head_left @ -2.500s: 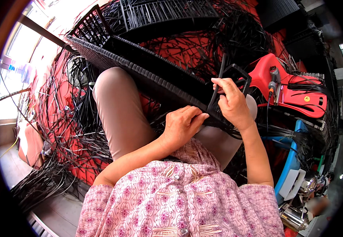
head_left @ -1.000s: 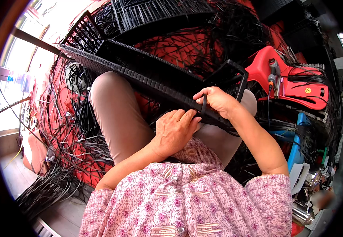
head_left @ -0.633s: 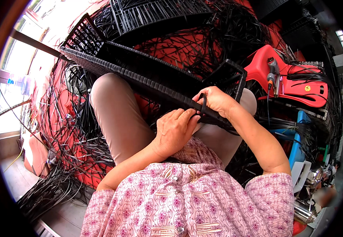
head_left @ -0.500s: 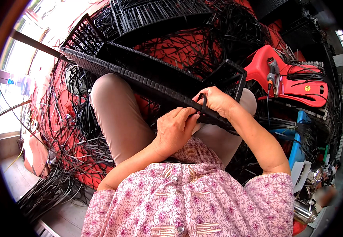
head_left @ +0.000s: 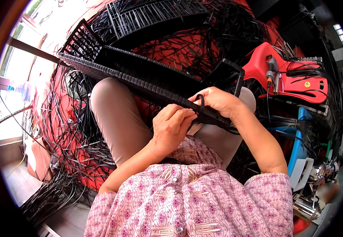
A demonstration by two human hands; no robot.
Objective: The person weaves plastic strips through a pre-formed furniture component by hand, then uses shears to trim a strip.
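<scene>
Across my thighs lies a long black woven frame (head_left: 116,74), its near rail wrapped in flat plastic strip. A thin black strip (head_left: 202,101) stands up in a small loop over the rail, between my hands. Thumb and fingers of my left hand (head_left: 172,124) are pinched together at the rail's near side, on the strip's end as far as can be seen. My right hand (head_left: 220,103) is closed over the rail beside the loop; its fingertips are partly hidden behind the rail and strip.
Loose black strips cover the red floor (head_left: 96,168). Another slatted black frame (head_left: 155,23) lies beyond. At right, a red plastic chair (head_left: 258,59) bears a power tool (head_left: 273,73) with a cord. Near it stand a blue plastic piece (head_left: 297,138) and a shiny metal cylinder (head_left: 305,208).
My left hand has shifted slightly left and up along the rail, its fingers more bunched. My right hand stays nearly in place, and the strip loop still stands over the rail.
</scene>
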